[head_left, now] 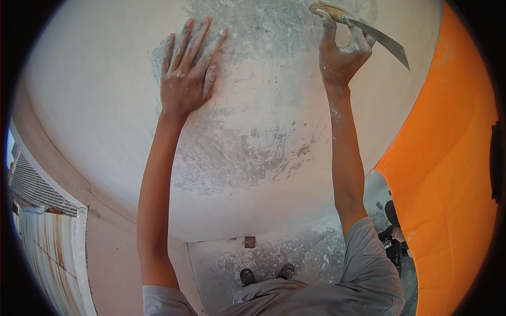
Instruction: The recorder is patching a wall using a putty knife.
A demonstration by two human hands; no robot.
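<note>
While the left hand (pixel 184 87) lies spread on the wall (pixel 105 79) around 11 o'clock, fingers apart, holding nothing, the right hand (pixel 341 59) at 1 o'clock grips the scraper (pixel 380 42) by its wooden handle, blade angling off toward 4 o'clock. Blade contact with the wall: can't tell. Main grey patch (pixel 258 26) sits at 12 o'clock, between the hands; rough streaks run down past centre. For clean work, I'd keep the blade low, pressure even, corners lifted so they don't gouge, strokes overlapping; left palm is well placed to feel for ridges but should stay out of the blade's path. Edges: orange sheet (pixel 448 158) at 3 o'clock bounds the right side, and the blade tip points near it, so turn it inward before swinging wide. Side wall (pixel 113 258) at 8 o'clock, floor (pixel 208 263) at 6. Best room looks like the stretch between the forearms, 12 down to 6. Reddish block (pixel 250 242) lies just beyond the dark shoes (pixel 286 270); watch footing.
</note>
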